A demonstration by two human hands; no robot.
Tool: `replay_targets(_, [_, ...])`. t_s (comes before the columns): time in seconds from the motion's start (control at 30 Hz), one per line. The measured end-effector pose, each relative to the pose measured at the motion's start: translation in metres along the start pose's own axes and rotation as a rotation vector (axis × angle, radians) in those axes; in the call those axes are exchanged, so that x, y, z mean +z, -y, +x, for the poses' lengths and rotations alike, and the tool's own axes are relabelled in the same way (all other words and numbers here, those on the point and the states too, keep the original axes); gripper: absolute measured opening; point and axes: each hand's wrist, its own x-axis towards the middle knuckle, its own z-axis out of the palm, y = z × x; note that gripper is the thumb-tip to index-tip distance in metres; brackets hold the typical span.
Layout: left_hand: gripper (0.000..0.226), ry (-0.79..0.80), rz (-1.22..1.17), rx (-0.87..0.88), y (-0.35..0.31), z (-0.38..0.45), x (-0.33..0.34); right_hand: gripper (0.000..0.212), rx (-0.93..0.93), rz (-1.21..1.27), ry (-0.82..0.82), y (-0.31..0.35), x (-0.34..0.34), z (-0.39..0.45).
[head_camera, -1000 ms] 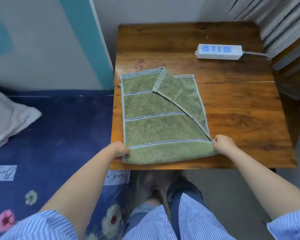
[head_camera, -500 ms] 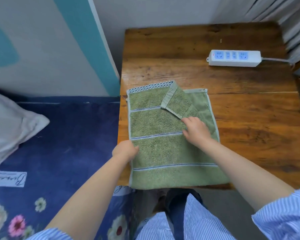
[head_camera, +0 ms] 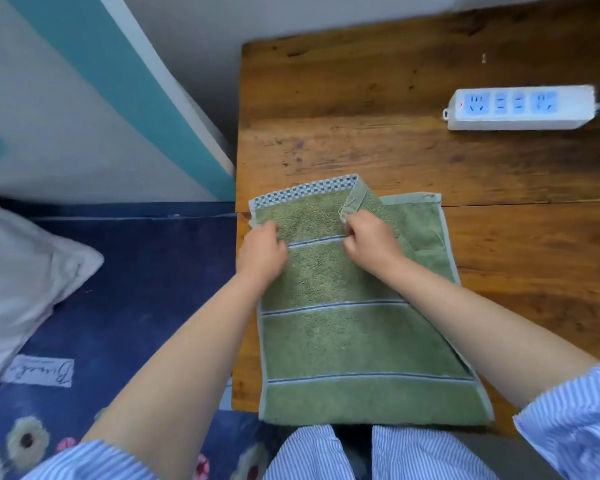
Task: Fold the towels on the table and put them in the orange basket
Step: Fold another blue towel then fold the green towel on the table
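One green towel (head_camera: 354, 327) is seen on one wooden table (head_camera: 378, 140). One white power strip (head_camera: 520, 108) is counted, w/ approx. three blue socket groups. Two hands are counted: left hand (head_camera: 262, 252) and right hand (head_camera: 371, 239). One white pillow (head_camera: 21, 271) is seen at the left.

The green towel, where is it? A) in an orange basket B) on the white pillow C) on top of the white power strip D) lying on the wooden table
D: the green towel lies spread on the wooden table, with the left hand and right hand at its far end, apart from the power strip; no orange basket is in view.
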Motion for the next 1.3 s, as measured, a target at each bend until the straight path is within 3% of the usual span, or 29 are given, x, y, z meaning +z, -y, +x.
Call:
replay_targets(0.07, [0.051,-0.057,-0.026,0.044,-0.018,0.02,-0.004,0.012,0.026,0.194,0.068,-0.01,-0.02,-0.003])
replay_targets(0.17, [0.076,-0.019,0.079,0.181,-0.044,0.042,-0.006,0.032,0.096,0.497,0.43,-0.029,-0.057,-0.013])
replay_targets(0.27, [0.063,0.07,0.276,0.286,-0.055,0.058,-0.004,0.02,0.185,0.673,0.608,-0.053,-0.086,-0.018])
replay_targets(0.37, [0.03,0.12,0.385,0.312,-0.048,0.064,-0.006,0.011,0.304,0.813,0.578,-0.073,-0.102,-0.018])
replay_targets(0.5, [0.011,0.253,0.456,0.299,-0.022,0.061,-0.026,0.01,0.413,1.016,0.262,-0.091,-0.111,-0.011])
replay_targets(0.57, [0.01,0.253,0.534,0.226,-0.005,0.061,-0.042,0.016,0.437,0.916,0.103,-0.098,-0.109,-0.003])
replay_targets(0.63, [0.017,0.304,0.416,0.146,0.004,0.06,-0.052,0.029,0.453,0.662,0.062,-0.102,-0.103,0.005])
replay_targets(0.77, [0.014,0.518,0.0,-0.032,0.005,0.05,-0.052,0.026,0.554,0.339,0.052,-0.099,-0.09,0.016])
replay_targets(0.9, [0.014,0.658,0.032,-0.131,0.015,0.046,-0.043,0.021,0.638,0.265,0.187,-0.098,-0.092,0.015])
replay_targets(1.03, [0.013,0.386,-0.061,-0.117,0.022,0.051,-0.031,0.015,0.585,0.131,0.162,-0.098,-0.097,0.015])
replay_targets(1.13, [0.018,0.142,0.146,-0.054,0.022,0.052,-0.023,0.019,0.411,-0.155,0.122,-0.091,-0.095,0.017])
replay_targets(1.3, [0.027,0.052,0.234,0.006,0.02,0.055,-0.015,0.014,0.255,-0.241,0.018,-0.09,-0.085,0.018])
